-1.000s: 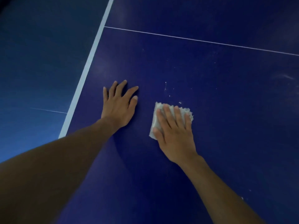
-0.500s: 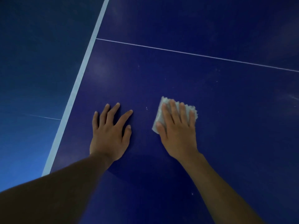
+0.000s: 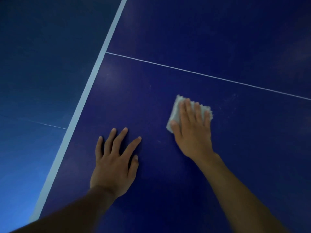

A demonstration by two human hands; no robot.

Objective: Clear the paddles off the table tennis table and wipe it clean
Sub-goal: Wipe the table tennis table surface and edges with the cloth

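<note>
The dark blue table tennis table [image 3: 235, 165] fills most of the view. My right hand [image 3: 193, 130] lies flat with straight fingers on a small white cloth [image 3: 175, 110] and presses it against the tabletop. My left hand [image 3: 114, 163] rests flat on the table to the left of the cloth, fingers spread, holding nothing. Faint pale specks [image 3: 234, 101] dot the surface to the right of the cloth. No paddle is in view.
A broad white edge line [image 3: 84, 101] marks the table's left side, with blue floor [image 3: 33, 73] beyond it. A thin white centre line [image 3: 202, 74] crosses the table beyond my hands.
My right hand has pushed the cloth forward and to the right, away from my left hand. The white specks near the cloth's earlier spot are gone. My left hand stays flat on the table.
</note>
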